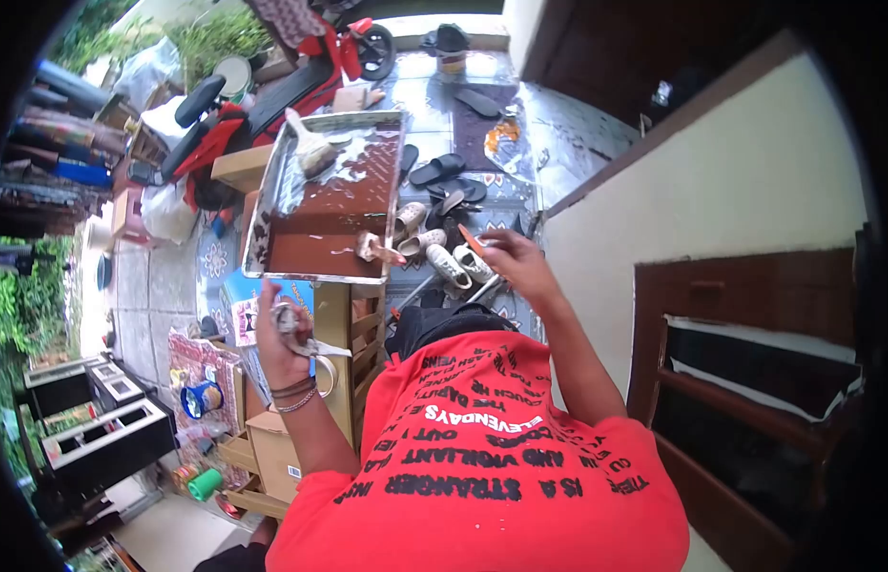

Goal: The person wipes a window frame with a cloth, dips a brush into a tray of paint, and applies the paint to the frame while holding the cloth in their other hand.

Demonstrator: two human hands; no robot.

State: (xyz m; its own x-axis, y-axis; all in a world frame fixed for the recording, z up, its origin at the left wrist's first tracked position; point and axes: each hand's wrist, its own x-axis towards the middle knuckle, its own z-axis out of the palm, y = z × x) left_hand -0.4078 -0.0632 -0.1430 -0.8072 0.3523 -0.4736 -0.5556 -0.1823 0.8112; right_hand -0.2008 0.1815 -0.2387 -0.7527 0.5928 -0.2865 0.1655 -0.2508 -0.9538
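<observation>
My left hand is closed round a crumpled grey-white rag, its loose end sticking out to the right. Between the fingers of my right hand is a slim orange stick-like tool, pointing up and left; its exact kind I cannot tell. Ahead of my left hand stands a shallow metal tray coated with brown paint. A wide brush rests at its far end, and a smaller paint-smeared brush lies by its near right edge.
Several shoes and sandals lie on the tiled floor right of the tray. A red motorbike stands behind it. Black frames and a cardboard box are at left. A wooden cabinet borders the right side.
</observation>
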